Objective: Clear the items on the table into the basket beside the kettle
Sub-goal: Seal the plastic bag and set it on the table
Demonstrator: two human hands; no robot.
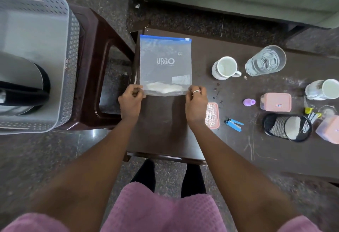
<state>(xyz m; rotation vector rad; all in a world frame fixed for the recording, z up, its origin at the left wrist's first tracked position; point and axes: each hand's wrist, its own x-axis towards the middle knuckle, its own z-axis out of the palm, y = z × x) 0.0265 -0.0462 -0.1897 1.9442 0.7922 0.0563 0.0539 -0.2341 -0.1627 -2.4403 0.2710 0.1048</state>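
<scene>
From the head camera, the person stands at the near end of the dark bench [238,149] with both hands on a clear zip bag [165,63]. The left hand [130,98] pinches its near left corner and the right hand [196,101] its near right corner, fingers closed on the plastic, probably to keep the sheet taut and level so the pale contents at the near edge do not slide. The blue seal points away from the person.

The grey basket [67,70] sits to the left on a brown stool [95,48], beside the kettle [23,85]. Well apart on the right wait a white mug [224,67], a glass [266,60], a pink box [276,102] and a mesh cup [287,127], likely left for later trips.
</scene>
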